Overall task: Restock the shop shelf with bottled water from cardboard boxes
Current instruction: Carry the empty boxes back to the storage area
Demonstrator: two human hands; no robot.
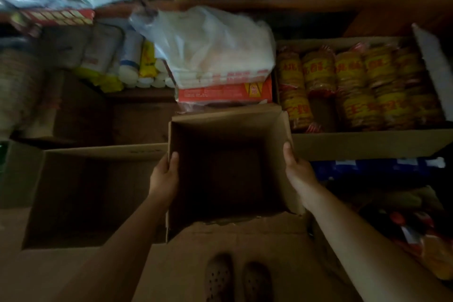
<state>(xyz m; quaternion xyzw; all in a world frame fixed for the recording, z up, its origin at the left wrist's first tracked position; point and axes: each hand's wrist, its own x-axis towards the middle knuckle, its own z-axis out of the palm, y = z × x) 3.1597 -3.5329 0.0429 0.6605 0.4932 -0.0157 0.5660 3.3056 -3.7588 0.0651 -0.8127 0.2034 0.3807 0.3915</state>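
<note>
An open brown cardboard box (228, 120) is held in front of me, and its inside looks dark and empty. My left hand (164, 174) grips its left wall, thumb over the rim. My right hand (297, 167) grips its right wall in the same way. A second open cardboard box (98, 152) stands to the left, and it too shows no contents. I see no water bottles in either box. White-capped bottles or jars (130, 66) lie on a wooden shelf at the upper left, blurred.
A cardboard tray (367, 144) of yellow-wrapped biscuit rolls sits at the right. A plastic bag (210, 49) of white packets lies on a red carton ahead. Blue packs (372, 169) are below the tray. A flattened cardboard flap (245, 247) and my shoes (237, 279) are beneath me.
</note>
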